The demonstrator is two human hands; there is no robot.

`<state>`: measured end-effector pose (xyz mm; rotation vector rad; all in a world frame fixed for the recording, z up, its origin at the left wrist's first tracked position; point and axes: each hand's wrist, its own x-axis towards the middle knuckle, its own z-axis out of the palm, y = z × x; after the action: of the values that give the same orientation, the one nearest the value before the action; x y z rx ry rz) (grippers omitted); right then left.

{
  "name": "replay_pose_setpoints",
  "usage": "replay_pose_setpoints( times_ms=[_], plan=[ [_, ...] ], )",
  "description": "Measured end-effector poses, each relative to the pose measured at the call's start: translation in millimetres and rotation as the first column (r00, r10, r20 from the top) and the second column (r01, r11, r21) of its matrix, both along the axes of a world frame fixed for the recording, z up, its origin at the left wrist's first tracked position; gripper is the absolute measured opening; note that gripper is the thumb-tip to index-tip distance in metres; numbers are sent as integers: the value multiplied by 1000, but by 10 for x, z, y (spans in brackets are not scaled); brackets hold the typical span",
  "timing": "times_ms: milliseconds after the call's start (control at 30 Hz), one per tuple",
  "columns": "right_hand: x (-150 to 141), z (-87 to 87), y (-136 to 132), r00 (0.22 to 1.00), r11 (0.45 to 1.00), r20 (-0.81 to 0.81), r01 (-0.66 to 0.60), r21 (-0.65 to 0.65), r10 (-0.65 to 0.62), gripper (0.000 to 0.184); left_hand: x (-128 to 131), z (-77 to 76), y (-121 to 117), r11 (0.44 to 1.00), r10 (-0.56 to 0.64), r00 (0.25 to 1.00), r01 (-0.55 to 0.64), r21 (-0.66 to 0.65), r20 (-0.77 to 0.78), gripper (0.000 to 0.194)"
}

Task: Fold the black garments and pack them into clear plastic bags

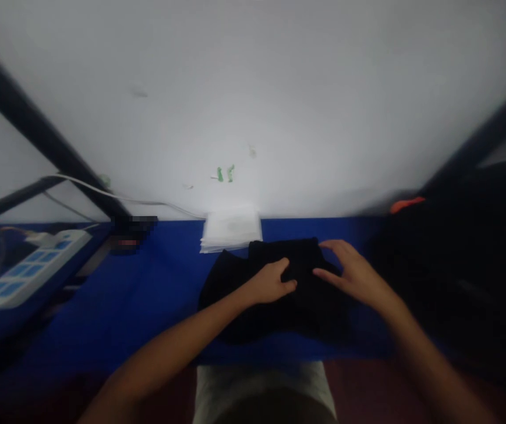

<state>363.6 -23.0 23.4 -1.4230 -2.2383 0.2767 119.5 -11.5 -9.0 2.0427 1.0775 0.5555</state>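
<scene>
A black garment lies bunched on the blue table in front of me. My left hand rests on its middle with the fingers curled into the cloth, gripping a fold. My right hand sits on the garment's right part, fingers spread and lying flat on the fabric. Both forearms reach in from the lower edge of the view.
A stack of white sheets or bags lies against the white wall behind the garment. A white and blue power strip with a cable sits at the left. A dark heap of fabric with an orange tag fills the right.
</scene>
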Motion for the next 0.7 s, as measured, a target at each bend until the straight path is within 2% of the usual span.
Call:
replay_pose_setpoints(
  times_ms=[67,133,200,300,400,433,500,567,633,700],
  plan=[
    [-152,166,70,978,973,-65,-204,-108,198,72,16,69,-61,999,-42,995,39,26,94,17],
    [-277,275,165,932,902,-134,-360,-240,337,83,-1,165,-112,998,-40,987,32,54,155,18],
    [-353,321,282,890,808,-211,-456,-373,405,78,-54,260,-135,996,8,980,-26,88,201,18],
    [-381,304,452,847,624,-334,-531,-573,415,52,-184,346,-102,980,129,954,-165,115,271,17],
    [-375,208,552,829,431,-484,-559,-708,280,37,-343,345,13,962,252,903,-274,15,349,19],
    [-380,154,567,825,399,-533,-561,-726,190,37,-405,327,72,958,277,889,-283,-38,365,21],
    [-403,12,577,798,379,-603,-557,-739,-4,43,-558,271,225,953,301,885,-289,-86,354,24],
    [-436,-162,574,753,387,-643,-557,-735,-138,52,-768,190,417,946,308,915,-323,18,263,24],
    [-462,-326,566,721,397,-664,-560,-727,-199,56,-1030,92,617,906,341,937,-350,238,77,22],
    [-473,-440,556,711,391,-664,-557,-733,-231,57,-1300,-11,786,886,312,929,-209,414,-198,21]
  ],
)
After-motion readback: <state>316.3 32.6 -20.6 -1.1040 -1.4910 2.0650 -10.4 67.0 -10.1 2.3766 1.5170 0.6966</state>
